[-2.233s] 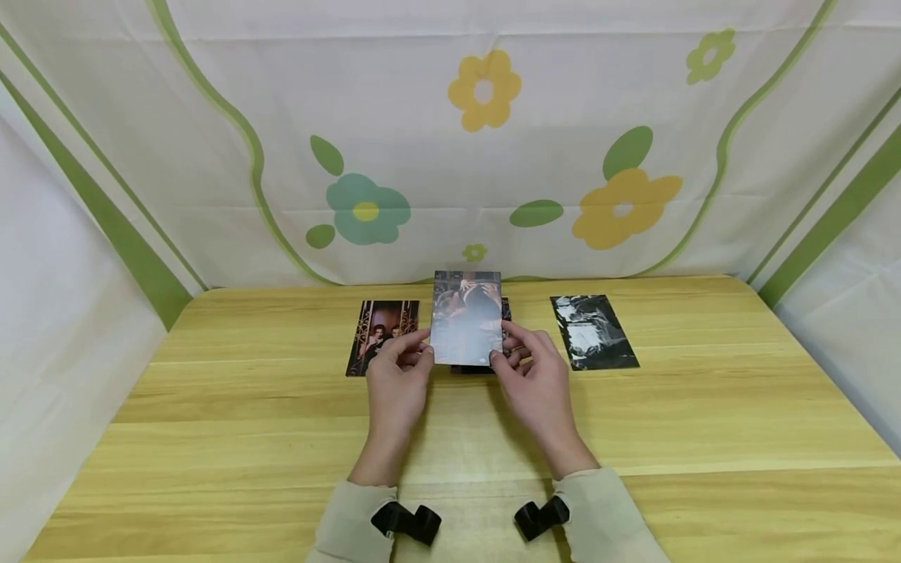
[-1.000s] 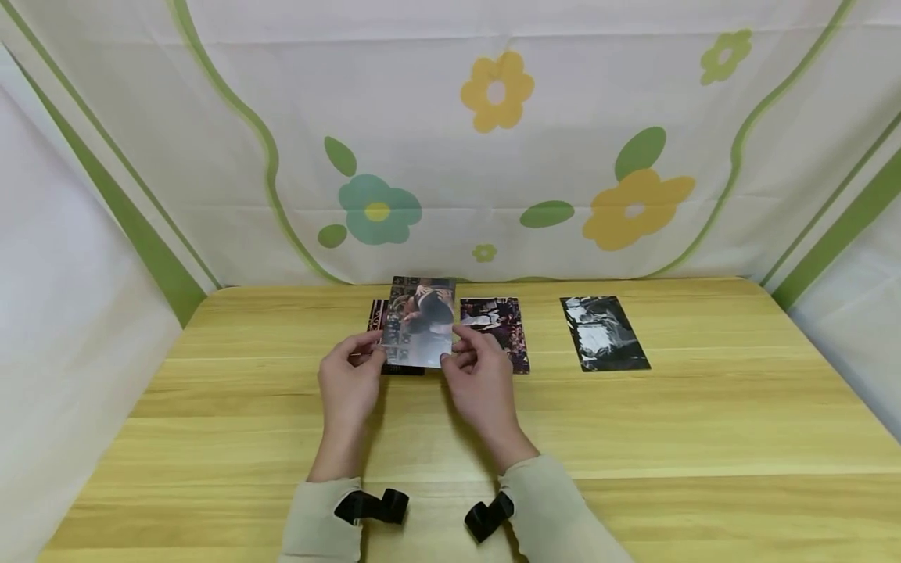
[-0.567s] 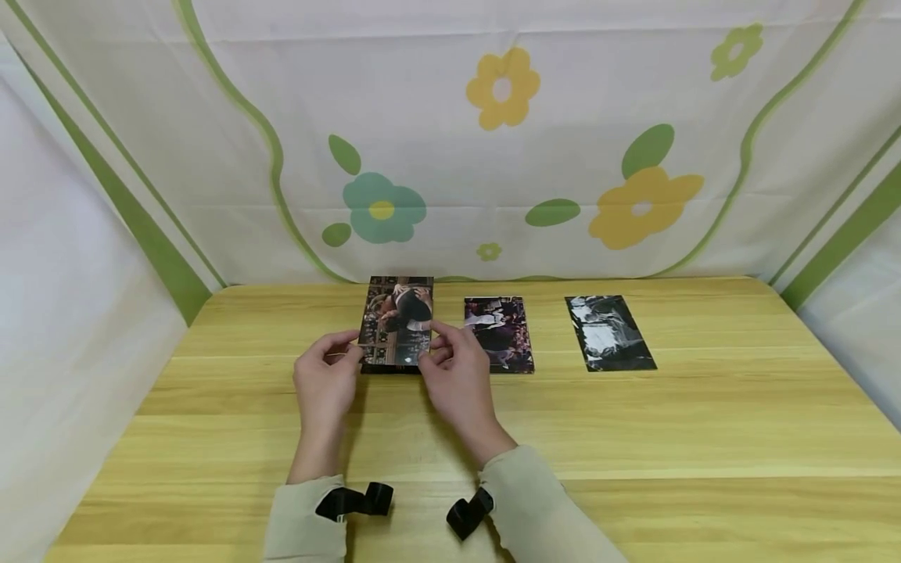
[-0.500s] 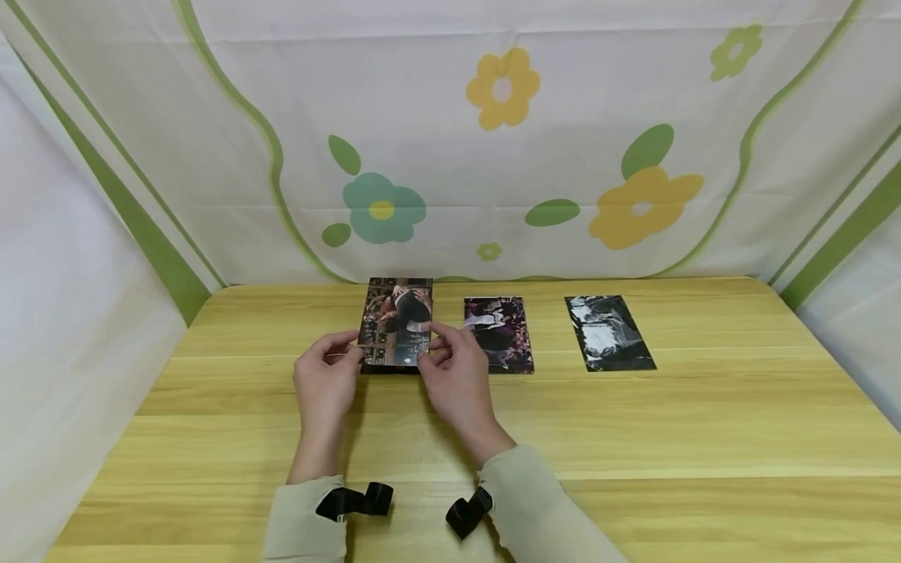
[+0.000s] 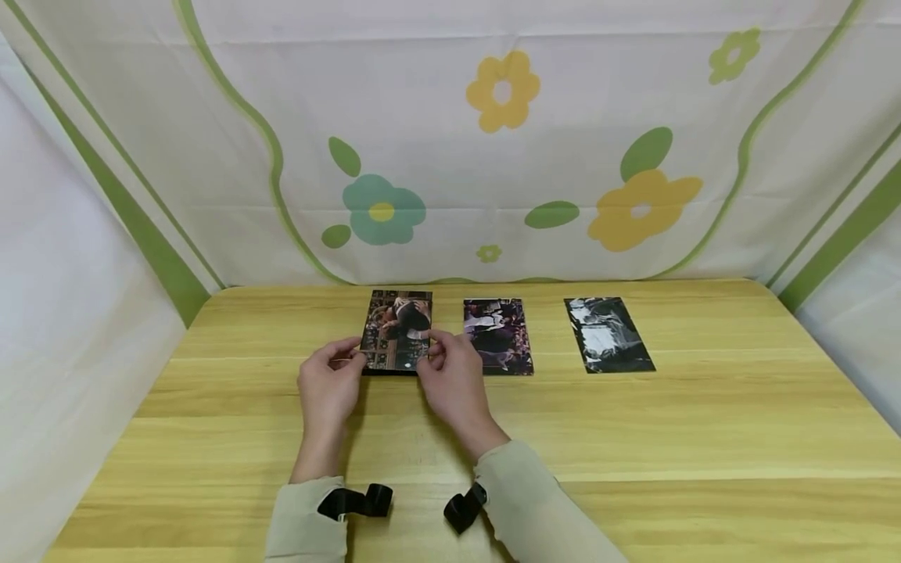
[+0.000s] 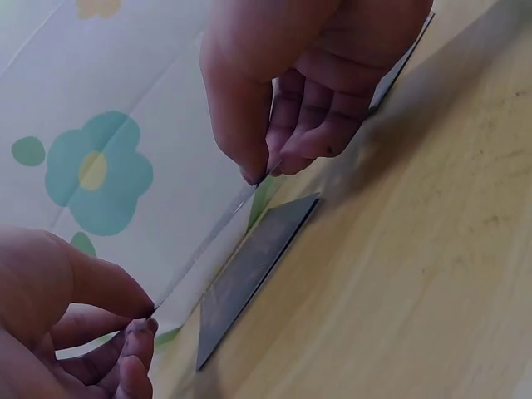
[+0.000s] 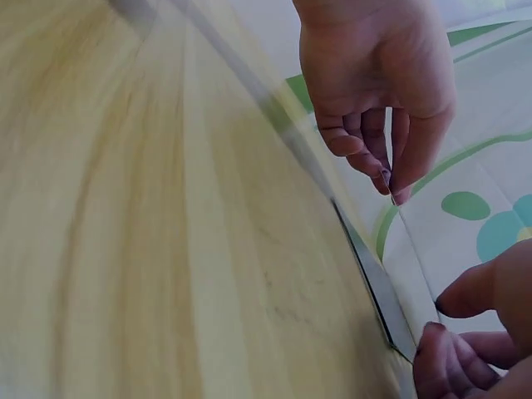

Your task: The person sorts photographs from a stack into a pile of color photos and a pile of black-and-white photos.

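My left hand (image 5: 329, 387) and right hand (image 5: 454, 383) pinch the lower side edges of a photo print (image 5: 396, 332) between thumbs and fingers. The print shows a dark-haired figure lying sideways before shelves. Both wrist views show it nearly edge-on, raised above another photo lying on the table (image 6: 253, 274). From the head view, the held print covers almost all of that lower photo, with only a dark strip of it showing along the front. In the left wrist view, the right hand (image 6: 307, 75) grips the far edge.
A purple-and-black photo (image 5: 503, 340) lies just right of my right hand. Further right is a black-and-white photo (image 5: 608, 335). The wooden table (image 5: 633, 438) backs onto a floral curtain (image 5: 436, 141). Black straps with small blocks (image 5: 378, 500) sit at both cuffs.
Both hands have carried the print leftward from over the middle photo to over the left one, and in the last half second lowered it towards that photo. The other photos stay put.
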{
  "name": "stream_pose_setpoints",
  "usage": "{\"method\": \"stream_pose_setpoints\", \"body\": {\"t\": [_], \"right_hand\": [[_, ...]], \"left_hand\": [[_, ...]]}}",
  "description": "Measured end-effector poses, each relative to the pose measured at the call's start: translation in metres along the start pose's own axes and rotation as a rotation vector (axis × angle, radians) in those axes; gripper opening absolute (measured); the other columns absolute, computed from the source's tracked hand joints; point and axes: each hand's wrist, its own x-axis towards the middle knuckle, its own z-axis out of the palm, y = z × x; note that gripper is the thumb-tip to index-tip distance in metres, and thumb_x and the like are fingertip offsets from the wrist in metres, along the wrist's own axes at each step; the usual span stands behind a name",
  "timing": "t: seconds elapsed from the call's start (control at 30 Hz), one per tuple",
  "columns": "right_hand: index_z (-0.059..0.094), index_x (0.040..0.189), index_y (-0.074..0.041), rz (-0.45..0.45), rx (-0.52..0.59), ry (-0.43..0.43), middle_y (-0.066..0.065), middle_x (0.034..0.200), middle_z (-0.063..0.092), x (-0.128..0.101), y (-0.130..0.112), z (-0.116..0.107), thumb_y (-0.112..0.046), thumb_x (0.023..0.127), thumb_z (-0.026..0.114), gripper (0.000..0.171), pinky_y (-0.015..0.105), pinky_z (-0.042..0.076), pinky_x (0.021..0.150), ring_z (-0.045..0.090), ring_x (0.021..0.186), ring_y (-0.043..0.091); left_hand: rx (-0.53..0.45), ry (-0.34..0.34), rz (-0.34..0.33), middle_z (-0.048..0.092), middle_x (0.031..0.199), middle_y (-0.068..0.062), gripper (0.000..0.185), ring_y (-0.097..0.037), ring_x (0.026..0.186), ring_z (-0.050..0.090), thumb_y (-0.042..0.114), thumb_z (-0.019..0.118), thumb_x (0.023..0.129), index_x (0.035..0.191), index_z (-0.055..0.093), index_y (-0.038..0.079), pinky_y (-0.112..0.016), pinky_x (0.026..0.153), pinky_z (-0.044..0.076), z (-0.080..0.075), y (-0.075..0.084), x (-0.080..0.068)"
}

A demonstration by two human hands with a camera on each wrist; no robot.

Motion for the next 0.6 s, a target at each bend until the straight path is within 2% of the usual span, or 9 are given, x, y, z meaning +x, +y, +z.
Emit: {"method": "stream_pose_setpoints", "body": {"t": [0.17,0.33,0.6], "right_hand": [[0.069,0.139,-0.003,0.019,-0.060,-0.041,0.008,0.105,0.062,0.002,0.002,0.002,-0.008,0.096,0.070,0.043,0.030,0.052,0.076,0.057,0.082,0.014],[0.069,0.138,-0.003,0.015,-0.103,-0.055,0.006,0.103,0.061,0.002,0.003,0.004,-0.010,0.096,0.071,0.043,0.032,0.049,0.075,0.054,0.076,0.014],[0.068,0.141,-0.005,0.045,-0.123,-0.068,0.006,0.106,0.060,0.003,0.004,0.005,-0.014,0.093,0.074,0.049,0.034,0.048,0.076,0.053,0.076,0.014]], "left_hand": [[0.053,-0.004,0.026,0.073,0.119,-0.020,0.029,-0.025,0.100,0.066,0.007,0.068,0.100,0.127,0.077,0.002,-0.026,0.080,0.049,0.002,-0.006,0.002],[0.107,-0.014,0.062,0.075,0.114,-0.021,0.027,-0.026,0.095,0.065,0.006,0.069,0.099,0.124,0.078,0.000,-0.028,0.078,0.048,0.003,-0.011,0.004],[0.145,-0.025,0.091,0.076,0.112,-0.024,0.027,-0.031,0.095,0.069,0.006,0.071,0.097,0.122,0.077,-0.003,-0.028,0.075,0.048,0.006,-0.014,0.006]]}}
